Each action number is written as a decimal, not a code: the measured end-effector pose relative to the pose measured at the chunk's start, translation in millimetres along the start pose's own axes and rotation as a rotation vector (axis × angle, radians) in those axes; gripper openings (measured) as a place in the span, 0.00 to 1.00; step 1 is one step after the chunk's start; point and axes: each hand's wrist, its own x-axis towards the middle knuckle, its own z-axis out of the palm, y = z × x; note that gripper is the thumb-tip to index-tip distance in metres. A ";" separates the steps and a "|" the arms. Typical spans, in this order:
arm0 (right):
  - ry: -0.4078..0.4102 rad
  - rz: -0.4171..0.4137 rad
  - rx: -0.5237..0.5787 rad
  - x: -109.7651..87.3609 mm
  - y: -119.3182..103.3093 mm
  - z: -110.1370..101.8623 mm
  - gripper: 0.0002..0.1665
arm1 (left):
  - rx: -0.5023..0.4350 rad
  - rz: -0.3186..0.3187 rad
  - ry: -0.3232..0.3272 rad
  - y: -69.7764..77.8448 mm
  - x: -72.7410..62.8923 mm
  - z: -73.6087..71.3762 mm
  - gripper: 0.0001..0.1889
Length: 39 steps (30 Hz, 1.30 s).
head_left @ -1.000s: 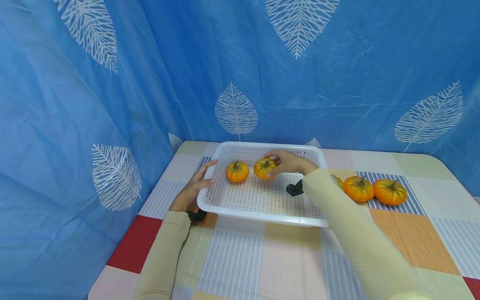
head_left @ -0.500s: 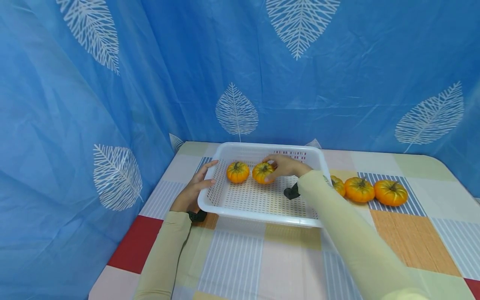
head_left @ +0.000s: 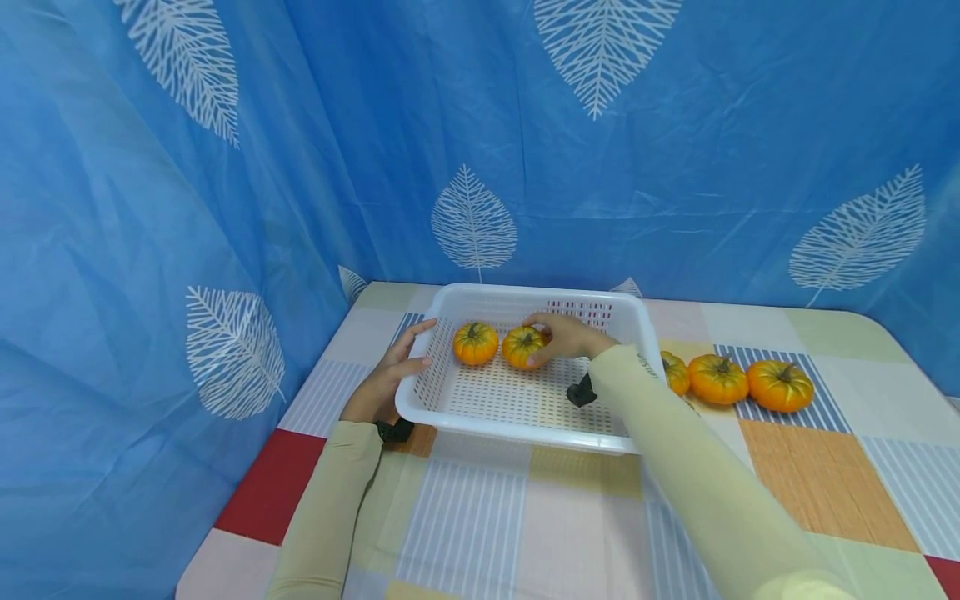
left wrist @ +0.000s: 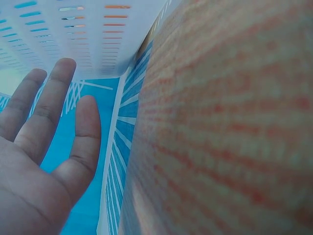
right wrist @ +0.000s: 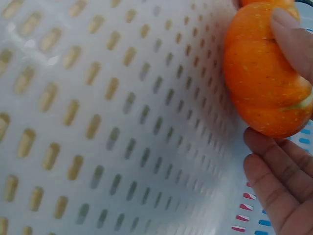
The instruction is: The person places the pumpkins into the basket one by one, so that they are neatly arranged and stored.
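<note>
A small orange pumpkin [head_left: 521, 348] sits low in the white perforated plastic basket [head_left: 517, 432]. My right hand [head_left: 566, 335] holds it from the right, with the thumb on one side and fingers on the other. The right wrist view shows that pumpkin [right wrist: 261, 73] at the basket floor. Just left of it, a second pumpkin [head_left: 476, 344] rests in the basket. My left hand [head_left: 386, 377] is at the basket's left end, fingers extended. In the left wrist view its fingers [left wrist: 51, 107] are straight beside the basket wall [left wrist: 93, 39]; whether they touch it I cannot tell.
Right of the basket, a row of pumpkins stands on the patchwork tablecloth: one partly hidden pumpkin [head_left: 675, 373], a middle pumpkin [head_left: 718, 379] and an outer pumpkin [head_left: 780, 385]. A blue curtain [head_left: 660, 183] with white leaf prints hangs behind and at the left.
My right hand has lowered the held pumpkin and shifted it slightly left, toward the other pumpkin in the basket. The left hand has stayed in place.
</note>
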 end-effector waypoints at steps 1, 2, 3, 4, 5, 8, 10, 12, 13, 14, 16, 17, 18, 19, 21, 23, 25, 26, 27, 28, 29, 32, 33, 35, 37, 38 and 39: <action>0.005 -0.004 -0.004 0.3 -0.1 0.9 0.44 | -0.001 -0.001 0.000 0.0 0.3 0.0 0.43; 0.009 -0.006 -0.006 0.5 -0.2 1.7 0.44 | -0.001 0.001 0.000 -0.3 0.6 -0.2 0.43; 0.012 -0.008 -0.011 0.7 -0.5 2.4 0.44 | 0.000 0.000 0.001 -0.5 0.8 -0.4 0.43; 0.016 -0.010 -0.012 0.9 -0.8 2.9 0.43 | -0.001 0.001 0.000 -0.8 1.1 -0.7 0.43; 0.018 -0.011 -0.015 1.4 -0.8 3.7 0.43 | 0.001 0.002 0.000 -1.1 1.4 -0.9 0.43; 0.022 -0.013 -0.022 1.9 -0.9 4.7 0.43 | 0.003 0.011 -0.007 -1.3 1.8 -1.8 0.43; 0.022 -0.018 -0.028 2.1 -0.3 5.1 0.43 | 0.011 0.028 -0.019 -1.5 2.0 -3.0 0.44; 0.022 -0.022 -0.023 2.1 0.1 5.2 0.43 | 0.021 0.047 -0.034 -1.3 2.1 -4.2 0.44; 0.022 -0.024 -0.023 2.2 -0.1 5.4 0.44 | 0.027 0.057 -0.039 -1.5 1.8 -4.9 0.44; 0.021 -0.025 -0.023 2.2 -0.3 5.5 0.44 | 0.031 0.065 -0.043 -1.4 1.3 -5.4 0.44; 0.019 -0.026 -0.017 2.1 -1.2 5.8 0.44 | 0.042 0.073 -0.045 -1.2 0.9 -5.4 0.44; 0.018 -0.024 -0.012 2.0 -1.8 5.8 0.45 | 0.044 0.067 -0.040 -0.8 0.5 -5.0 0.44; 0.015 -0.025 -0.015 2.0 -1.5 5.8 0.45 | 0.046 0.060 -0.034 -0.5 0.3 -4.6 0.43; 0.014 -0.026 -0.017 2.0 -1.3 5.8 0.45 | 0.043 0.053 -0.029 -0.3 0.2 -4.1 0.43; 0.010 -0.026 -0.016 2.1 -0.9 5.8 0.46 | 0.043 0.043 -0.021 -0.2 0.5 -3.6 0.43; 0.007 -0.023 -0.015 1.6 -0.9 5.8 0.47 | 0.040 0.041 -0.023 -0.3 0.6 -3.7 0.43; 0.007 -0.018 -0.015 0.8 -1.6 5.8 0.48 | 0.037 0.051 -0.032 -1.1 1.1 -4.1 0.43; 0.007 -0.015 -0.014 0.3 -2.3 5.7 0.48 | 0.036 0.056 -0.037 -1.6 1.3 -4.4 0.43; 0.007 -0.012 -0.014 -0.4 -3.2 5.5 0.48 | 0.033 0.062 -0.042 -1.8 1.4 -4.6 0.43; 0.007 -0.011 -0.017 -0.9 -3.6 5.3 0.48 | 0.030 0.065 -0.045 -1.8 1.4 -4.6 0.43; 0.007 -0.009 -0.021 -1.3 -4.2 5.0 0.49 | 0.028 0.067 -0.047 -1.9 1.5 -4.6 0.43; 0.007 -0.003 -0.033 -3.0 -6.6 3.8 0.48 | 0.026 0.065 -0.043 -1.9 1.0 -4.2 0.43; 0.008 0.001 -0.037 -3.7 -7.5 3.1 0.48 | 0.025 0.058 -0.038 -1.6 0.8 -3.9 0.43; 0.010 0.011 -0.045 -5.4 -9.7 2.0 0.48 | 0.025 0.040 -0.025 -1.3 0.1 -3.3 0.43; 0.009 0.017 -0.053 -7.2 -12.2 0.7 0.47 | 0.026 0.018 -0.011 -1.0 -0.6 -3.0 0.43; 0.009 0.022 -0.054 -8.0 -13.4 0.1 0.46 | 0.026 0.010 -0.007 -0.7 -0.9 -2.8 0.43; 0.009 0.023 -0.060 -8.8 -14.5 -0.7 0.46 | 0.026 0.008 -0.006 -0.5 -0.9 -2.6 0.43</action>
